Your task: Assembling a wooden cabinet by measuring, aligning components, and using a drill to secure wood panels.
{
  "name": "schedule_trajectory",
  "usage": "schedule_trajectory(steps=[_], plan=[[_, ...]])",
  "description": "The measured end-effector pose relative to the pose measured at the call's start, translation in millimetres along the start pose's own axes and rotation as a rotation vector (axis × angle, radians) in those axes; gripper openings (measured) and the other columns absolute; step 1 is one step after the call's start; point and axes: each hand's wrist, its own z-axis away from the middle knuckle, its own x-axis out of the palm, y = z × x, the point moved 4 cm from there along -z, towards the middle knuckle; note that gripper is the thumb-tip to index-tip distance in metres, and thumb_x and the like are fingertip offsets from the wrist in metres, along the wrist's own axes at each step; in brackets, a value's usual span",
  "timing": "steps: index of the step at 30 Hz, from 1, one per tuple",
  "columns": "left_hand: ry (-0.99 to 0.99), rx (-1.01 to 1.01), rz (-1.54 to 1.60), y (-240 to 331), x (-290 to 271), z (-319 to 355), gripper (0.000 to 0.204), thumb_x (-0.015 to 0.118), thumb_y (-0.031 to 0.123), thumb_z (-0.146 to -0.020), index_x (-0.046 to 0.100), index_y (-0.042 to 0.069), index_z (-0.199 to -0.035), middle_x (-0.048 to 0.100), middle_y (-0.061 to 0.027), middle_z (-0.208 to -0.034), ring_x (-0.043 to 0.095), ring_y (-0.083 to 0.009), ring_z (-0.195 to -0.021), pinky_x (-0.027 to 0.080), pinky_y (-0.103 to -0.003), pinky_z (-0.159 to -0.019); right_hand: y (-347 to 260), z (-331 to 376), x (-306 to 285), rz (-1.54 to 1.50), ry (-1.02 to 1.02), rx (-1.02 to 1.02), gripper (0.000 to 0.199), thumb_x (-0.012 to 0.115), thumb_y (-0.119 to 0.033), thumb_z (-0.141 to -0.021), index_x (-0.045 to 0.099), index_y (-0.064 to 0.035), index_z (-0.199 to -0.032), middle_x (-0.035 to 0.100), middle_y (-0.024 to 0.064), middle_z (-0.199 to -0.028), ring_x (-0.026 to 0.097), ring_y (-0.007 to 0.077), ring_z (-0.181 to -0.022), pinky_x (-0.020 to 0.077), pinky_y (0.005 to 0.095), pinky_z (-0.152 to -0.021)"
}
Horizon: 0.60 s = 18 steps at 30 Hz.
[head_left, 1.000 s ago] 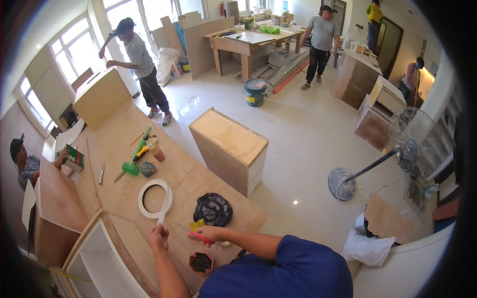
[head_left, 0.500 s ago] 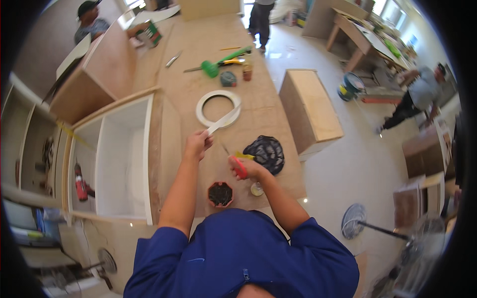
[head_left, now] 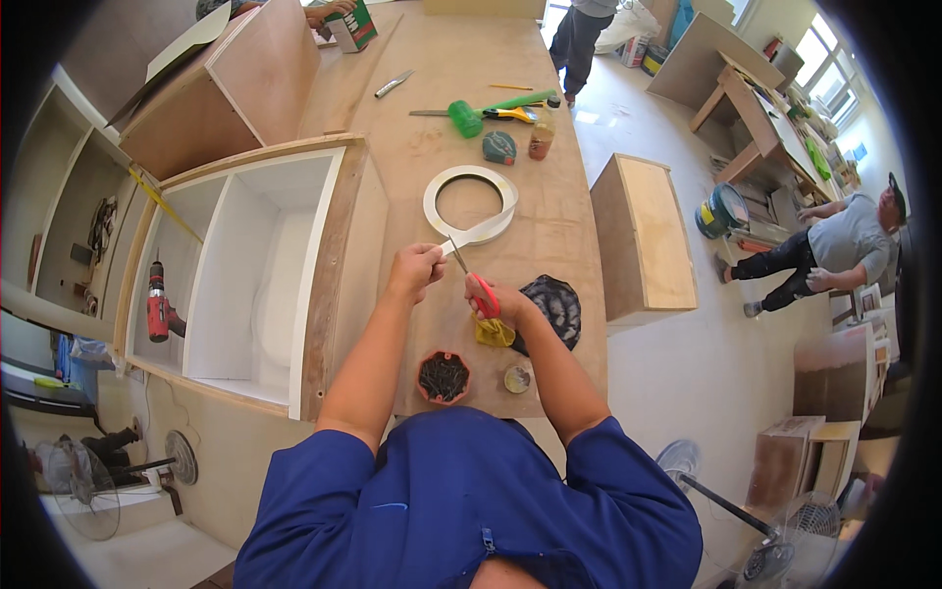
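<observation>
A roll of white edge banding (head_left: pixel 430 204) lies flat on the wooden worktable (head_left: pixel 559 226), its loose strip (head_left: pixel 475 236) drawn toward me. My left hand (head_left: pixel 418 272) pinches the end of that strip. In my right hand (head_left: pixel 502 302) are red-handled scissors (head_left: pixel 486 296), their blades up against the strip close to my left fingers. Whether the blades have cut into it I cannot tell. Beside my right hand lie a yellow cloth (head_left: pixel 495 333) and a crumpled black bag (head_left: pixel 555 312). Nearer me stand an orange octagonal tub (head_left: pixel 443 400) of dark screws or nails and a small round tin (head_left: pixel 517 379).
Farther up lie a green mallet (head_left: pixel 465 119), a tape measure (head_left: pixel 498 147), a bottle (head_left: pixel 540 142) and a utility knife (head_left: pixel 394 84). A white-lined cabinet (head_left: pixel 257 255) with a red drill (head_left: pixel 158 306) borders the left side; a wooden box (head_left: pixel 643 236) stands right. Other people work around.
The scissors have come up from below to the strip, and my hands have drawn closer together. My view has shifted, so the table's things sit farther right.
</observation>
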Motion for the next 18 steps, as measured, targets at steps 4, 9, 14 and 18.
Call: schedule_trajectory(steps=[4, 9, 14, 18], plan=[[0.039, 0.004, -0.004, 3, -3, 1, 0.013, 0.066, 0.007, -0.097, 0.067, -0.005, -0.1, 0.065, -0.0047, -0.081, 0.058, -0.0103, -0.06, 0.05, -0.024, -0.054, -6, -13, -7, 0.01, -0.054, -0.021, 0.062, 0.064, -0.071, -0.091, 0.061, -0.0087, -0.097, 0.054, -0.0023, -0.076, 0.053, 0.0072, -0.062, 0.0468, 0.0221, -0.055], [0.016, -0.012, -0.054, -2, -8, -3, 0.009, 0.068, 0.008, -0.097, 0.066, -0.001, -0.1, 0.065, -0.0036, -0.081, 0.058, -0.0098, -0.06, 0.052, -0.025, -0.057, -6, -25, -10, 0.053, -0.093, -0.023, 0.064, 0.064, -0.072, -0.09, 0.061, -0.0081, -0.095, 0.054, -0.0024, -0.072, 0.053, 0.0079, -0.057, 0.0459, 0.0225, -0.053], [0.047, -0.005, -0.036, -5, -11, -7, 0.008, 0.068, 0.005, -0.095, 0.066, -0.002, -0.096, 0.065, -0.0049, -0.078, 0.057, -0.011, -0.058, 0.049, -0.025, -0.053, -5, -29, -9, 0.103, -0.067, -0.035, 0.067, 0.064, -0.073, -0.089, 0.062, -0.0064, -0.093, 0.054, -0.0022, -0.068, 0.053, 0.0087, -0.053, 0.0444, 0.0237, -0.05], [0.075, 0.002, -0.019, -2, -7, -3, 0.008, 0.068, 0.003, -0.093, 0.066, -0.005, -0.094, 0.065, -0.0063, -0.076, 0.056, -0.0117, -0.056, 0.047, -0.025, -0.05, 4, -29, -12, 0.107, -0.019, -0.056, 0.067, 0.065, -0.072, -0.089, 0.064, -0.0049, -0.088, 0.055, -0.0015, -0.065, 0.052, 0.0088, -0.053, 0.0431, 0.0246, -0.049]])
